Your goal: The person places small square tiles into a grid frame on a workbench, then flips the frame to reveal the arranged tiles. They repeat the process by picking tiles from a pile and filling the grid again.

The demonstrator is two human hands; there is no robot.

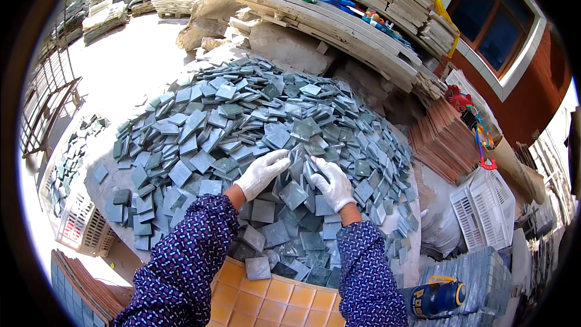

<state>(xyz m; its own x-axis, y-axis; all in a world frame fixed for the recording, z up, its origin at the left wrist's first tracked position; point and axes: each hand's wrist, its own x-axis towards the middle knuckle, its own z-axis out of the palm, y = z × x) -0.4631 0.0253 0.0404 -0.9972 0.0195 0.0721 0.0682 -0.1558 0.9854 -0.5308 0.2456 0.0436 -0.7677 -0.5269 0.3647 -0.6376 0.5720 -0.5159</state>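
Observation:
A large heap of small square grey-green stone tiles (224, 115) covers the worktop (396, 266) before me. Both my hands wear white gloves, and dark blue patterned sleeves cover my forearms. My left hand (261, 174) reaches into the near middle of the heap, fingers stretched out, their tips against tiles. Facing it from the other side, my right hand (331, 184) has its fingers apart and touches tiles. Several tiles stand tilted on edge between the two hands. An orange-yellow gridded tray (272, 300) lies at the near edge, below the heap.
White plastic crates (484, 206) stand at right, and another crate (82, 221) at left. A dark blue bottle (433, 298) lies by wrapped tile stacks (478, 272). Reddish-brown sheets (445, 139) lean at right. Stacked stone slabs (302, 15) with colourful toys border the far side.

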